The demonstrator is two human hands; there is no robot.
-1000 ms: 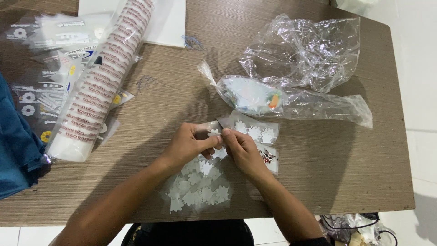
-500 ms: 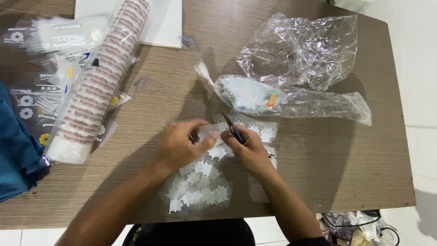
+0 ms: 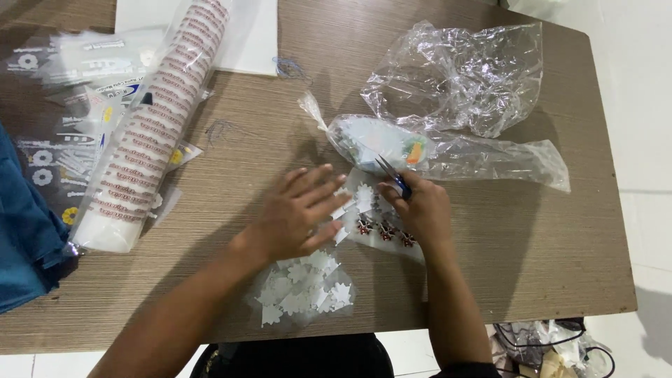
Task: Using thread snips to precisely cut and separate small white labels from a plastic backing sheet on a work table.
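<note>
My left hand (image 3: 297,212) lies flat with fingers spread on the wooden table (image 3: 231,150), its fingertips on a clear sheet of small star-shaped stickers (image 3: 365,200). My right hand (image 3: 420,208) rests on the same sheet and grips small scissors (image 3: 392,176) with blue handles, blades pointing up and left. Below my left hand sits a pile of white cut-out star stickers (image 3: 305,292) on clear film near the front edge.
A long sleeve of stacked paper cups (image 3: 150,133) lies at the left over clear printed packets (image 3: 63,105). A crumpled clear bag (image 3: 458,73) and a bag holding a light blue item (image 3: 388,142) lie behind my hands. Blue cloth (image 3: 24,238) is at far left.
My hands have parted. The left hand opened and spread flat over the sticker sheet. The right hand now shows the scissors and has shifted slightly right.
</note>
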